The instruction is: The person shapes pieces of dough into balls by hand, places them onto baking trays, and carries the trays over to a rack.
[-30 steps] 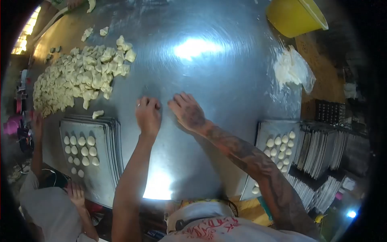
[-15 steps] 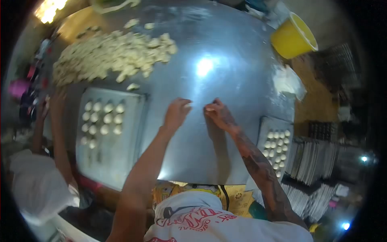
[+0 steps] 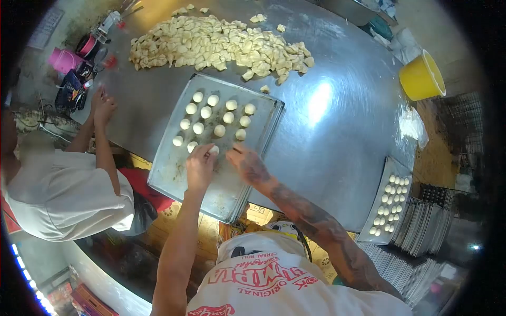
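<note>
My left hand [image 3: 201,166] is over the lower part of a metal tray [image 3: 174,158], its fingertips closed on a round dough ball [image 3: 213,150]. To its right, my right hand [image 3: 246,162] is over the same tray with fingers curled together; what they hold, if anything, is hidden. Rows of pale dough balls [image 3: 205,112] lie on the tray above my hands. The tray rests on a stack of trays at the edge of the metal table [image 3: 300,174]. Beyond it spreads a large heap of cut dough pieces [image 3: 211,45].
A co-worker [image 3: 68,184] is at the left, hands together near the table edge. A second tray of dough balls [image 3: 377,200] lies at the right. Behind it stand stacked trays [image 3: 421,224]. A yellow bucket [image 3: 421,78] and a white floury patch [image 3: 412,125] are at the far right.
The view has swung left. My hands have moved from the bare tabletop to over the left tray, and a dough ball now shows at my left fingertips.
</note>
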Demonstrator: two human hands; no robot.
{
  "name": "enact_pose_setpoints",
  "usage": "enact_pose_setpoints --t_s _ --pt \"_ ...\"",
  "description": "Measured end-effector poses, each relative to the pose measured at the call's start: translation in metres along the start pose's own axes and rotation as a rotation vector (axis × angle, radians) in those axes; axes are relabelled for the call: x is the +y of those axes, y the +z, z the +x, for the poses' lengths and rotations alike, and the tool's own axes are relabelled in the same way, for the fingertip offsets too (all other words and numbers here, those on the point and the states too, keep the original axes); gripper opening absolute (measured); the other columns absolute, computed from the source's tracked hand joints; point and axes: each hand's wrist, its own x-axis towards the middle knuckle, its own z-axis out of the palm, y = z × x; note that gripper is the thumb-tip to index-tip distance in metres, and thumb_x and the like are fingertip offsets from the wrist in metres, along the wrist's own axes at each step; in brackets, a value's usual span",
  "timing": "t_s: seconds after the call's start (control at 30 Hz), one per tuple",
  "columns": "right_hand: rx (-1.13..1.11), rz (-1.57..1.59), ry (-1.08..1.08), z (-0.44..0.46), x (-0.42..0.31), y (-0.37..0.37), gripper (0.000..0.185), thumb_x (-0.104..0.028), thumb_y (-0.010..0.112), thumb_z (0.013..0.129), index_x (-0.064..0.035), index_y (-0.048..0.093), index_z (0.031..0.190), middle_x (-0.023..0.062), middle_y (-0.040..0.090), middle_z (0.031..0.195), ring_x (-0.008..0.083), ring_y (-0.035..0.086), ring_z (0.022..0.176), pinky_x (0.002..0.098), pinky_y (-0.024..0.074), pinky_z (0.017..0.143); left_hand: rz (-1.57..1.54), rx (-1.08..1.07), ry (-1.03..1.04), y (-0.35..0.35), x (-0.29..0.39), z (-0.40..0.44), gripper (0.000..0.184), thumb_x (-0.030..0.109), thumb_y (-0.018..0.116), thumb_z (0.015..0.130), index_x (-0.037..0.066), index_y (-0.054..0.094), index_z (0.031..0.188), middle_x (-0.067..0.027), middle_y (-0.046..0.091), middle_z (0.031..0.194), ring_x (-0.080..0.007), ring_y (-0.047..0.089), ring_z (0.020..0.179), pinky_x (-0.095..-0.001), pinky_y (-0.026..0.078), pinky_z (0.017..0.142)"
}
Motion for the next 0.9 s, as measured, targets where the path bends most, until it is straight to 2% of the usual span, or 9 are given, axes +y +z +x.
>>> enact_pose_setpoints --t_s 0.2,0.3,0.4,0.47,0.6,0.67,0.8,0.87,0.9 --pt "-0.005 0.011 0.119 -0.014 -0.030 -0.052 0.077 -0.022 0.073 0.095 -0.0157 0.037 0.163 0.0277 0.060 0.130 0.0432 0.066 0.113 0.0515 0.0564 0.095 0.334 0.152 0.141 0.013 0.022 0.000 0.049 0.006 0.081 0.087 0.005 0.068 0.135 -0.0160 0.074 0.115 -0.0324 0.072 0.109 -0.0463 0.058 0.090" --pt "-0.046 0.148 0.456 -0.059 0.010 -0.079 0.071 -0.019 0.083 0.090 -0.0140 0.052 0.153 0.0240 0.056 0.133 0.0430 0.070 0.103 0.0494 0.0595 0.081 0.005 0.051 -0.039 0.042 0.061 0.028 0.039 0.012 0.080 0.090 0.005 0.072 0.128 -0.0162 0.072 0.121 -0.0356 0.067 0.107 -0.0468 0.055 0.089" --pt "0.114 0.115 0.391 -0.061 0.120 -0.085 0.055 -0.016 0.075 0.094 -0.0112 0.058 0.146 0.0217 0.062 0.128 0.0408 0.067 0.109 0.0502 0.0561 0.093 0.245 0.136 0.398 0.108 0.106 0.126 0.027 0.016 0.079 0.089 0.006 0.073 0.113 -0.0148 0.074 0.111 -0.0394 0.066 0.104 -0.0505 0.052 0.095" --pt "0.296 0.083 0.362 -0.021 0.179 -0.111 0.046 -0.013 0.074 0.094 -0.0137 0.066 0.138 0.0182 0.064 0.125 0.0351 0.072 0.097 0.0461 0.0593 0.086 0.369 0.021 0.403 0.155 0.119 0.185 0.030 0.018 0.079 0.087 0.009 0.074 0.116 -0.0151 0.074 0.107 -0.0410 0.067 0.105 -0.0515 0.053 0.093" --pt "0.421 0.019 0.262 0.093 0.238 -0.146 0.033 -0.012 0.071 0.095 -0.0110 0.069 0.128 0.0212 0.062 0.129 0.0393 0.070 0.103 0.0498 0.0572 0.088 0.537 -0.359 0.050 0.215 0.114 0.249 0.022 0.016 0.070 0.092 0.007 0.076 0.111 -0.0202 0.076 0.103 -0.0420 0.073 0.100 -0.0517 0.057 0.087" --pt "0.298 0.031 0.264 0.130 0.260 -0.144 0.032 -0.013 0.071 0.095 -0.0103 0.068 0.127 0.0217 0.063 0.126 0.0405 0.069 0.104 0.0494 0.0570 0.089 0.267 -0.072 0.216 0.206 0.139 0.235 0.021 0.014 0.067 0.095 0.003 0.077 0.109 -0.0219 0.077 0.102 -0.0421 0.073 0.099 -0.0468 0.057 0.088" --pt "0.320 0.208 0.203 0.118 0.302 -0.130 0.029 -0.017 0.075 0.094 -0.0078 0.070 0.121 0.0231 0.068 0.111 0.0422 0.069 0.104 0.0471 0.0567 0.085 -0.119 -0.002 -0.001 0.198 0.142 0.121 0.021 0.017 0.066 0.105 0.002 0.073 0.118 -0.0150 0.076 0.095 -0.0185 0.071 0.087 -0.0340 0.056 0.081" --pt "0.549 0.338 0.261 0.053 0.303 -0.124 0.027 -0.024 0.080 0.095 -0.0004 0.068 0.101 0.0168 0.068 0.094 0.0303 0.068 0.081 0.0411 0.0551 0.074 -0.312 -0.086 -0.163 0.211 0.145 0.032 0.017 0.018 0.063 0.108 0.002 0.068 0.114 -0.0099 0.071 0.090 -0.0165 0.068 0.080 -0.0331 0.054 0.072" --pt "0.286 0.354 0.374 0.005 0.286 -0.160 0.027 -0.022 0.080 0.096 -0.0005 0.065 0.103 0.0106 0.063 0.087 0.0208 0.061 0.074 0.0365 0.0524 0.069 -0.286 -0.124 -0.281 0.228 0.128 -0.011 0.018 0.018 0.060 0.110 0.002 0.065 0.106 -0.0099 0.068 0.085 -0.0162 0.064 0.076 -0.0333 0.051 0.068"
